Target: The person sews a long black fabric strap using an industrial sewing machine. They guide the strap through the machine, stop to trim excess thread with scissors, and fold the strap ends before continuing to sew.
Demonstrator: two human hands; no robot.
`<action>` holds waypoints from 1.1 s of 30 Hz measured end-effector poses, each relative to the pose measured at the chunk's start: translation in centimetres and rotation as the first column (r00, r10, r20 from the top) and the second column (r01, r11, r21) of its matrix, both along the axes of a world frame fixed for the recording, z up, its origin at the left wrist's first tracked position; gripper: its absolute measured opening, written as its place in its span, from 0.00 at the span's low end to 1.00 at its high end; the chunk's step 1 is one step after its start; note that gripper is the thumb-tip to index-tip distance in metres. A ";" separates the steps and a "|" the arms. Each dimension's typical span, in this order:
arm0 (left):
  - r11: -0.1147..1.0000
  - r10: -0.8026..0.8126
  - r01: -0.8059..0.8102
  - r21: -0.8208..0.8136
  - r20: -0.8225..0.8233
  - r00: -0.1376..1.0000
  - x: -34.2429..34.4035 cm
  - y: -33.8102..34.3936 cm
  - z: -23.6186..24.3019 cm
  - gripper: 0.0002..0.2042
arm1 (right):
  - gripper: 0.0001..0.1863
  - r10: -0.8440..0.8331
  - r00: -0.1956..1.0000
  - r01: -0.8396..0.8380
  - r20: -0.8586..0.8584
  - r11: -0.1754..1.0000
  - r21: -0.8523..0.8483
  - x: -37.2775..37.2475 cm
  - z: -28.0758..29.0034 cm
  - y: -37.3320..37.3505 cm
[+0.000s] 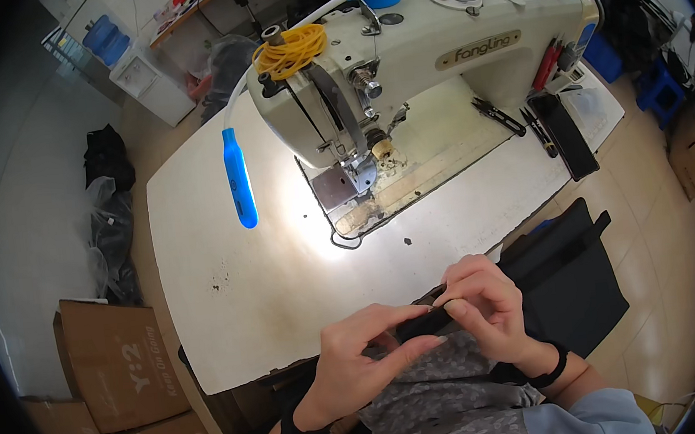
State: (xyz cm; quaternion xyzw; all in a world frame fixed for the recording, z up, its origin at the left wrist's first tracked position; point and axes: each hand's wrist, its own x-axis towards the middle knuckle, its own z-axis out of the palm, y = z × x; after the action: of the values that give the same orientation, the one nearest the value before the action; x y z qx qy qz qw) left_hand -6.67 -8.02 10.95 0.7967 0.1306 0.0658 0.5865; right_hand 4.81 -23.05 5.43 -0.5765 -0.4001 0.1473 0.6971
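My left hand [352, 354] and my right hand [487, 304] meet at the table's near edge, in front of my body. Between them is a small black piece [423, 325] that looks like folded fabric. The left thumb and fingers pinch its left part, while the right thumb and forefinger close on its upper right end. Fingers partly cover it, so its full shape is hidden. Beyond the hands stands a cream sewing machine [408, 69], its needle area [360, 170] lit and with no fabric under the foot.
A blue lamp [239, 181] hangs left of the machine head. Thread snips [498, 116], a smaller black-handled tool [539, 133] and a dark flat case or phone [564, 137] lie at the right. Black fabric panels [576, 283] rest beside my right arm. Cardboard boxes [119, 364] stand lower left.
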 end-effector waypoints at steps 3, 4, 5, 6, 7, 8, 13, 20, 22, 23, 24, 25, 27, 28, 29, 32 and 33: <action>0.990 0.074 -0.064 -0.124 0.076 0.994 -0.3 -0.4 -1.7 0.11 | 0.05 -0.018 1.000 0.018 0.015 0.999 0.036 -0.2 -0.4 0.2; 0.994 0.071 -0.063 -0.091 0.090 0.993 -0.2 -0.5 -1.8 0.11 | 0.05 -0.021 0.999 0.022 -0.027 0.999 0.046 -0.3 -0.4 0.3; 0.996 0.069 -0.063 -0.058 0.105 0.992 -0.1 -0.7 -1.8 0.11 | 0.05 -0.022 0.997 0.026 -0.068 0.998 0.056 -0.4 -0.3 0.4; 0.998 0.065 -0.063 -0.024 0.119 0.991 0.0 -0.7 -1.7 0.10 | 0.05 -0.023 0.994 0.030 -0.109 0.997 0.066 -0.5 -0.3 0.5; 0.998 0.050 -0.055 0.037 0.127 0.991 0.0 -0.7 -1.6 0.09 | 0.05 -0.013 0.993 0.020 -0.114 0.998 0.060 -0.4 -0.3 0.5; 0.994 0.035 -0.048 0.098 0.134 0.990 0.1 -0.7 -1.2 0.08 | 0.05 -0.002 0.993 0.009 -0.119 0.998 0.055 -0.4 -0.4 0.5; 0.998 -0.001 -0.006 0.058 0.111 0.994 0.0 -0.4 -0.9 0.07 | 0.05 0.017 0.998 -0.017 -0.053 1.000 0.013 -0.1 -0.5 0.2; 0.994 0.041 -0.053 0.097 0.115 0.993 1.0 -0.9 -0.2 0.09 | 0.03 -0.083 0.996 0.084 -0.033 0.996 0.034 -0.5 -0.9 0.7; 0.976 0.078 -0.107 0.188 0.156 0.985 1.0 -1.2 -0.3 0.08 | 0.03 -0.082 0.997 0.082 0.013 0.997 0.000 -0.4 -0.5 0.7; 0.975 0.061 -0.088 0.204 0.135 0.989 0.7 -1.1 -0.1 0.07 | 0.03 -0.069 0.998 0.069 0.011 0.998 -0.013 -0.5 -0.3 0.6; 0.973 0.047 -0.070 0.219 0.112 0.993 0.4 -1.0 0.1 0.07 | 0.03 -0.054 0.998 0.054 0.009 0.998 -0.025 -0.6 -0.2 0.6; 0.973 0.024 -0.046 0.227 0.095 0.995 0.3 -0.8 0.2 0.06 | 0.03 -0.012 0.999 0.013 -0.040 0.999 0.034 -0.5 -0.3 0.5; 0.985 -0.044 0.023 0.172 0.123 0.991 0.5 -0.5 0.6 0.06 | 0.03 0.088 0.987 -0.067 -0.133 0.986 0.155 -0.3 -0.8 0.6; 0.988 -0.077 0.057 0.145 0.137 0.988 0.7 -0.3 0.8 0.06 | 0.11 0.214 0.972 -0.192 -0.099 0.962 0.195 0.4 -1.4 0.5; 0.990 -0.058 0.034 0.134 0.177 0.983 1.3 0.0 1.0 0.06 | 0.15 0.310 0.934 -0.280 -0.176 0.944 0.175 1.0 -1.2 0.5; 0.994 0.033 -0.052 0.095 0.191 0.981 3.1 1.7 1.3 0.05 | 0.28 0.626 0.613 -0.595 -0.482 0.767 0.240 1.2 -0.9 1.0; 0.964 0.057 -0.124 0.237 0.271 0.961 4.3 2.9 -0.1 0.05 | 0.32 0.697 0.388 -0.690 -0.603 0.654 0.311 1.1 -1.5 0.8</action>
State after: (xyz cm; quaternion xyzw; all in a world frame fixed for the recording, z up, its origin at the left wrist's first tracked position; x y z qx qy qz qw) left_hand -2.40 -5.14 10.87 0.8420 0.0790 0.2134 0.4891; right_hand 5.89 -22.21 3.93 -0.2568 -0.3198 0.6208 0.6681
